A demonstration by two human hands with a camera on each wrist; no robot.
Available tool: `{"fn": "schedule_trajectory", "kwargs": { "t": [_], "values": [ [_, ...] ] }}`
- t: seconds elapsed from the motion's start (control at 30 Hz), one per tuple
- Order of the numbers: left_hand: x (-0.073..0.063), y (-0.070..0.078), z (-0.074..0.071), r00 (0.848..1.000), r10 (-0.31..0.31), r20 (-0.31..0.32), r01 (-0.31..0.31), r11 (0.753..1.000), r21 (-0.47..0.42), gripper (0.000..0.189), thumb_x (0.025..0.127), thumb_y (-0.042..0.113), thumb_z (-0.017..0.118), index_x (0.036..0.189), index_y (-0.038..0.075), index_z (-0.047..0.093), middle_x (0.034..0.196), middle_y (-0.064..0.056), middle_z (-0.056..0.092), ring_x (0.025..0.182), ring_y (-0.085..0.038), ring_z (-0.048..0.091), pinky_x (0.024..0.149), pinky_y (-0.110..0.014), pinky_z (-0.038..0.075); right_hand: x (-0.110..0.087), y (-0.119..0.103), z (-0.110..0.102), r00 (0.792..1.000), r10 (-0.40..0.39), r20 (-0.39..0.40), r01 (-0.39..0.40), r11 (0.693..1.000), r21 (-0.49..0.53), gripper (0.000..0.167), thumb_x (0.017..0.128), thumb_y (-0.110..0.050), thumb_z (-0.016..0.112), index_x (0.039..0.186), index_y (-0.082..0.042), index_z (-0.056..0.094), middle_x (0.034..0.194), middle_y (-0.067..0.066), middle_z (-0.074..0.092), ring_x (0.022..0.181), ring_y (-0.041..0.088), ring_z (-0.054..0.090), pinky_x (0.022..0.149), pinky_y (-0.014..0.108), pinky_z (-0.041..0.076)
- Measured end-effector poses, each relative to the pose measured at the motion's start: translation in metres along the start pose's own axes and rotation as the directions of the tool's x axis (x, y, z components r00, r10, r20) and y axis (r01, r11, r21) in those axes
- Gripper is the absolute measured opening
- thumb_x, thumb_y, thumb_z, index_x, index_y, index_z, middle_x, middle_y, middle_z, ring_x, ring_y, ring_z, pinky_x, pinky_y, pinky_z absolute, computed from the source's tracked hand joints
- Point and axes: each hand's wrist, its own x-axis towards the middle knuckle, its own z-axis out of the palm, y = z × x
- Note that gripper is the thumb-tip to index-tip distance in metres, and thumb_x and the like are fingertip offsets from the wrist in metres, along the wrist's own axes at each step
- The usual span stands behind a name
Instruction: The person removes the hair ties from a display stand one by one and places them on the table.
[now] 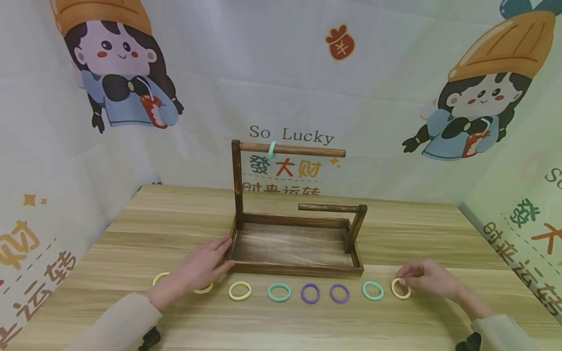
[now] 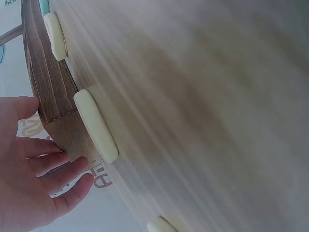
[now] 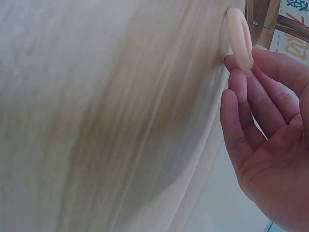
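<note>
A brown wooden stand has a tray base and two horizontal rods. My left hand rests its fairly straight fingers against the tray's left end, and in the left wrist view the thumb and fingers lie about that corner. My right hand pinches a peach ring between thumb and fingers, low over the table at the right end of a row of rings. On the upper rod hangs a mint green ring. Partly hidden by the left arm are two yellow rings, one of them a left-end ring.
Along the front of the stand lie a yellow ring, a green ring, two purple rings, one a left purple ring, and another green ring. The lower rod points left. Printed cloth surrounds the wooden table.
</note>
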Motion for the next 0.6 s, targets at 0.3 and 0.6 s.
{"fn": "schedule_trajectory", "kwargs": {
  "t": [0.3, 0.6],
  "values": [
    [0.0, -0.001, 0.001, 1.0, 0.015, -0.012, -0.015, 1.0, -0.002, 0.054, 0.089, 0.03, 0.052, 0.125, -0.009, 0.042, 0.127, -0.023, 0.041, 0.111, -0.039, 0.043, 0.087, -0.051, 0.036, 0.002, -0.001, -0.002, 0.999, -0.027, -0.037, 0.024, 0.996, -0.086, 0.021, 0.085, -0.006, 0.057, 0.1, 0.008, 0.06, 0.092, 0.013, 0.062, 0.081, 0.01, 0.056, 0.066, 0.024, 0.046],
    [0.0, -0.001, 0.001, 1.0, 0.0, 0.004, 0.0, 1.0, -0.001, 0.055, 0.089, 0.031, 0.051, 0.127, -0.008, 0.041, 0.129, -0.023, 0.04, 0.112, -0.039, 0.042, 0.089, -0.052, 0.034, 0.012, -0.019, -0.019, 0.985, 0.016, -0.17, -0.034, 0.994, -0.101, 0.032, 0.089, -0.013, 0.053, 0.11, 0.01, 0.052, 0.099, 0.017, 0.059, 0.089, 0.026, 0.056, 0.069, 0.032, 0.047]
  ]
}}
